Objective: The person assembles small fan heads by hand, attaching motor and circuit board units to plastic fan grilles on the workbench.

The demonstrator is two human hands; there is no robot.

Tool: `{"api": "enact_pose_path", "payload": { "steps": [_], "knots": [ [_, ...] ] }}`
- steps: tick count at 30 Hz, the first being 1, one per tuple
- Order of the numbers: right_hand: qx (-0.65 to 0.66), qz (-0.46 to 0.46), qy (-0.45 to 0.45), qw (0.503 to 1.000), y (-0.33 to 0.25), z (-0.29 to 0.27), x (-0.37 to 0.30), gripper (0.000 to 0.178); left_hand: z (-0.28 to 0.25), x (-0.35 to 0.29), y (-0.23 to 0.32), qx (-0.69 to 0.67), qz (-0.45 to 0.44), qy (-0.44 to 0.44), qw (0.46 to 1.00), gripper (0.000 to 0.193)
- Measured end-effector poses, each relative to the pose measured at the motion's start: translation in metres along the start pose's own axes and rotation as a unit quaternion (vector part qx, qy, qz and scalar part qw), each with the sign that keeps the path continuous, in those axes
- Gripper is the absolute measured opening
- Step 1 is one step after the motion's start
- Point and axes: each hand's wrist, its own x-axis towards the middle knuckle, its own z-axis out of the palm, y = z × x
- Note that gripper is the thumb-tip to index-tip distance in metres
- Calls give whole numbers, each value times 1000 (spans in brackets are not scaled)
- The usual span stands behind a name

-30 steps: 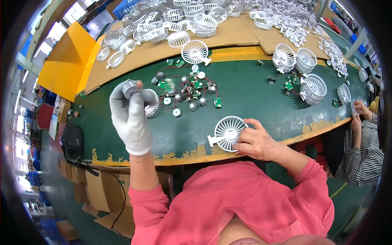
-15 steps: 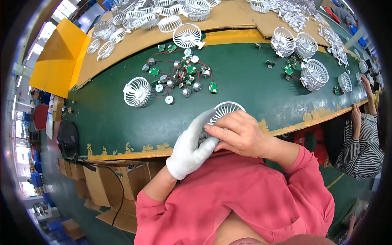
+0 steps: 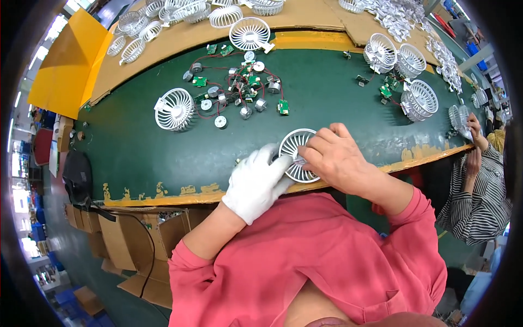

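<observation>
A round white plastic fan cage (image 3: pixel 297 143) with radiating ribs is between my hands at the table's near edge, its ribbed face up. My left hand (image 3: pixel 256 177), in a white glove, grips the cage's left side, thumb on the rim and fingers curled. My bare right hand (image 3: pixel 336 158) bends over the right side, its fingertips pressed together near the hub. Whether they pinch something small there is hidden. By the gloved fingers a small part (image 3: pixel 237 162) pokes out, too covered to name. Beyond lies a cluster of small motors (image 3: pixel 245 112) wired to green circuit boards (image 3: pixel 283 107).
More fan cages (image 3: pixel 176 110) stand on the green table (image 3: pixel 131 147), several (image 3: pixel 419 100) at the right. Cardboard (image 3: pixel 310 16) at the back bears piled cages and white parts (image 3: pixel 389 19). A co-worker in a striped top (image 3: pixel 482 191) sits at right. Cardboard boxes (image 3: pixel 117 240) stand below left.
The fan cage now shows more of its face; before, my hands covered most of it. My right hand has shifted up and right over the cage. The co-worker's hand has moved to a cage.
</observation>
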Motion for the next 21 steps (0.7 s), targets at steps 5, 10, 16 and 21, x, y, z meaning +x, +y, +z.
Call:
{"api": "enact_pose_path", "payload": {
  "steps": [5,10,16,21],
  "knots": [
    [-9,-19,-34,999,4,-1,7,30,-5,-2,-8,16,17,11,1000,27],
    [21,-51,-78,995,9,-6,24,11,-6,1,-15,7,12,-3,1000,31],
    [70,-73,-129,987,13,-3,32,19,-5,0,-20,7,17,0,1000,25],
    [71,-69,-158,982,16,-3,36,20,-4,0,-21,-24,8,-10,1000,28]
  ]
}}
